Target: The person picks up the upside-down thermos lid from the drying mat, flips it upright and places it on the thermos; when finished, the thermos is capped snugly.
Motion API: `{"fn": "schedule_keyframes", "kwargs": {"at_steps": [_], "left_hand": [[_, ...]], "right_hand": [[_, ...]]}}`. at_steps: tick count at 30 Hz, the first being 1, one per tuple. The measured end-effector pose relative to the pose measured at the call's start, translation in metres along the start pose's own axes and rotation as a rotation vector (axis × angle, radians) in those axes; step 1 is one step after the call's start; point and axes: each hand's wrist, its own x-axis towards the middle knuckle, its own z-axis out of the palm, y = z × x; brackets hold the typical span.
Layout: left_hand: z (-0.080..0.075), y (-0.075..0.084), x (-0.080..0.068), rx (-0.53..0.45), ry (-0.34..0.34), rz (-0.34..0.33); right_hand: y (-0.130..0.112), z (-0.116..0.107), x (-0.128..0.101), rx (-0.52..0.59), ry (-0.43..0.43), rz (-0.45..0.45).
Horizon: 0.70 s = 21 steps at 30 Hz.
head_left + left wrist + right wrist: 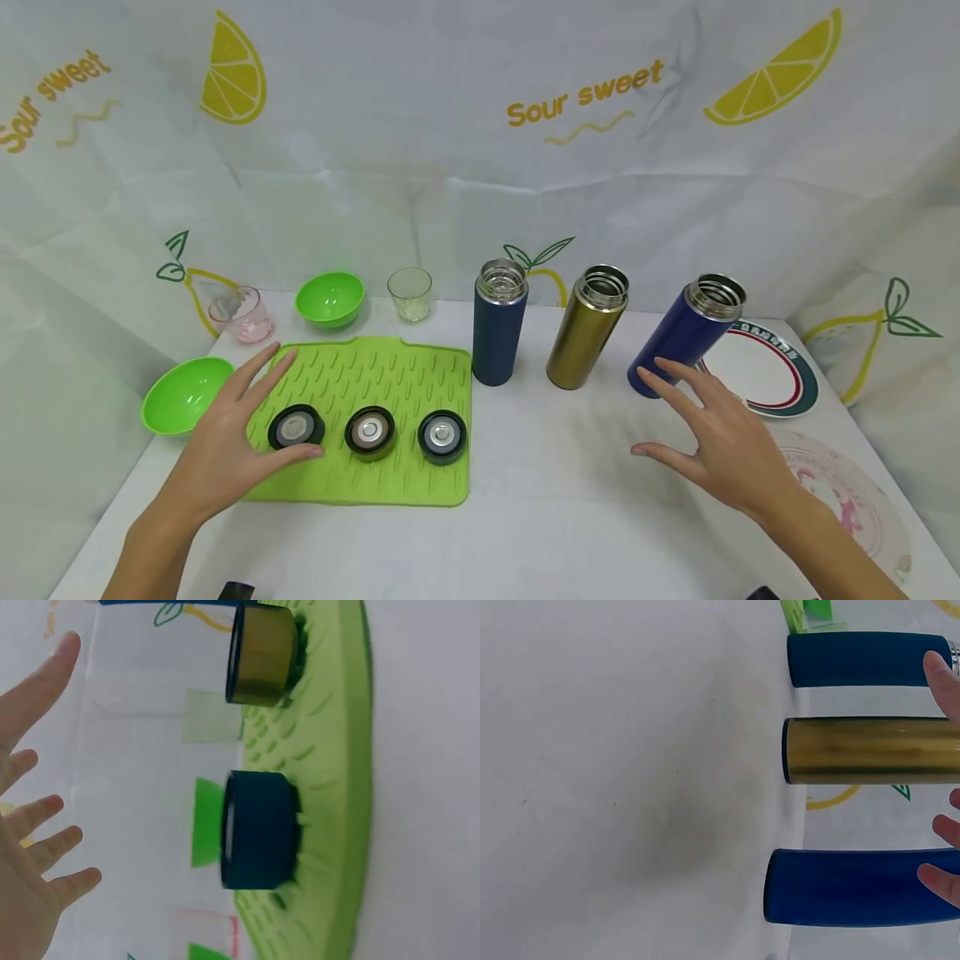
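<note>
White table [555,517], green mat [375,379], three flasks, bowls, cups, plates

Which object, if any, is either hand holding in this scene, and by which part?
Nothing is held. The left hand hovers spread-fingered over the green mat beside the leftmost lid; the right hand is open near the blue bottle, without a grip.

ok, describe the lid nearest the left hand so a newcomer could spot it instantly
Find the green ribbed mat on the white table, left of three open flasks. Three round lids sit in a row along its near edge. The one wanted is the leftmost lid, dark-rimmed with a silver centre, just beside the left hand and nearest the green bowl.
</note>
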Motion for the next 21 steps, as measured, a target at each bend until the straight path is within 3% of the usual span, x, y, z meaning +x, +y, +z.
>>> {"fn": "schedule_keyframes", "kwargs": {"at_steps": [7,12,17,21], "left_hand": [[0.007,-0.020,-0.012,-0.040,-0.026,-0.083],[0.015,-0.038,-0.019,-0.014,-0.004,-0.126],[0.023,-0.046,-0.025,-0.012,-0.007,-0.237],[0.025,-0.049,-0.028,-0.049,-0.086,-0.356]], "right_hand": [[-0.004,0.004,0.004,0.162,-0.005,0.002],[-0.008,0.007,0.006,0.276,-0.018,0.021],[-0.011,0.011,0.006,0.349,-0.033,0.003],[-0.013,0.018,0.006,0.357,-0.047,-0.020]]}}
